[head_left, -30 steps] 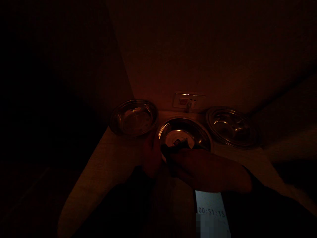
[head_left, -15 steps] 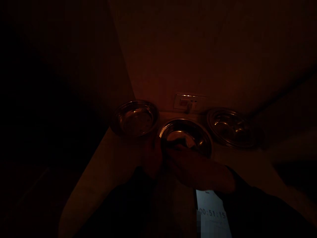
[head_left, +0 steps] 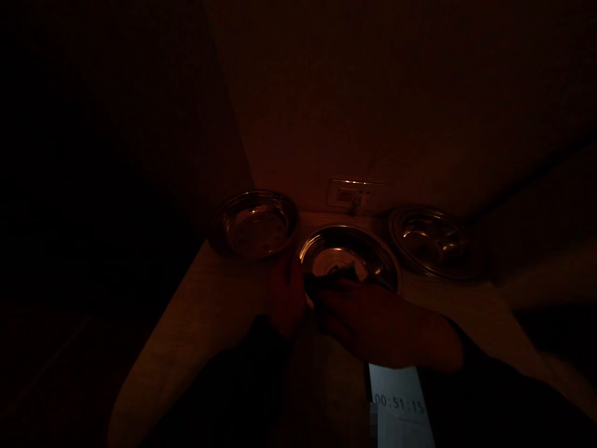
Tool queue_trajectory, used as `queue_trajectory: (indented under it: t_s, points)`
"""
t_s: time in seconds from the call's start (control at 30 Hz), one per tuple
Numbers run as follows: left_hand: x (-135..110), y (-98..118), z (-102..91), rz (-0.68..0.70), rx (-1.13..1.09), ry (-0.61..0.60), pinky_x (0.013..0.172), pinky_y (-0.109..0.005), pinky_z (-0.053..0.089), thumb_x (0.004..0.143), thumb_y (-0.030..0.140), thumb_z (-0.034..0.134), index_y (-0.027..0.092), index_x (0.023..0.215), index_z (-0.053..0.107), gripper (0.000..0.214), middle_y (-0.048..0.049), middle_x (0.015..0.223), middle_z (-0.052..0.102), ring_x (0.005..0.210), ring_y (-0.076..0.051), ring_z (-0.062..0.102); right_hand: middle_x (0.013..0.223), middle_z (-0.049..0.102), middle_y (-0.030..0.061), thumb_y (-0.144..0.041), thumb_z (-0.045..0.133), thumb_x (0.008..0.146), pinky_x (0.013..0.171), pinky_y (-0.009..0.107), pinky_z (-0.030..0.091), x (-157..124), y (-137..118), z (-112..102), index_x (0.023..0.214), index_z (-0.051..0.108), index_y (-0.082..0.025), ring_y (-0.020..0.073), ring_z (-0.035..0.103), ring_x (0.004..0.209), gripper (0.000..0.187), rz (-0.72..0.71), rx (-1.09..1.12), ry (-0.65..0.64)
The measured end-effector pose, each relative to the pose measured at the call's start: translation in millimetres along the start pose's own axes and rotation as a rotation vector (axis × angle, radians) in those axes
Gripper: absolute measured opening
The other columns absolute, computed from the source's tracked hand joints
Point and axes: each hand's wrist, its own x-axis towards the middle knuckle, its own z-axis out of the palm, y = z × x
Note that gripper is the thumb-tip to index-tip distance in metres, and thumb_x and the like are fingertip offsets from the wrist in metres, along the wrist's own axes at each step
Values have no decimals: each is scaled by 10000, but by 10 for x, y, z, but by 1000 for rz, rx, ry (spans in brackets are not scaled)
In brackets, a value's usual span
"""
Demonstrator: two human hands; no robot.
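The scene is very dark. A shiny round metal bowl stands in the middle of the table. My left hand is at its left rim, thumb up along the edge and the other fingers hidden in shadow; it appears to grip the rim. Over the near side of the bowl, my right hand is closed on a dark, cloth-like piece that is pressed against the inside. The piece has a faint greenish tint, and its exact kind is hard to make out.
Another metal bowl stands at the back left, and a stack of metal dishes at the right. A lit phone showing a timer lies on the wooden table. Behind is a wall with a socket plate.
My right hand has shifted slightly right and down, with the cloth-like piece moving a little to the right inside the bowl. My left hand stays at the rim.
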Motion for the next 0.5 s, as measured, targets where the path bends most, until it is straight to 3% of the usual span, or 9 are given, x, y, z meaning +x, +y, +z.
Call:
queue_trajectory:
  t_s: [0.23,0.5]
  points:
    - [4,8,-5,18,90,21,902,-349,462,878,314,452,146,1014,678,312,-102,1071,710,992,-227,640,1033,630,103,-352,291,975,768,354,442,131,28,51,1061,580,-169,218,564,915,353,12,29,79]
    - [-8,-8,-4,14,-10,-10,857,-332,481,876,358,465,163,1001,677,314,-79,1022,721,954,-220,647,967,667,71,-371,303,969,713,334,445,-6,13,-40,1064,602,-198,204,615,835,359,-20,-7,-8]
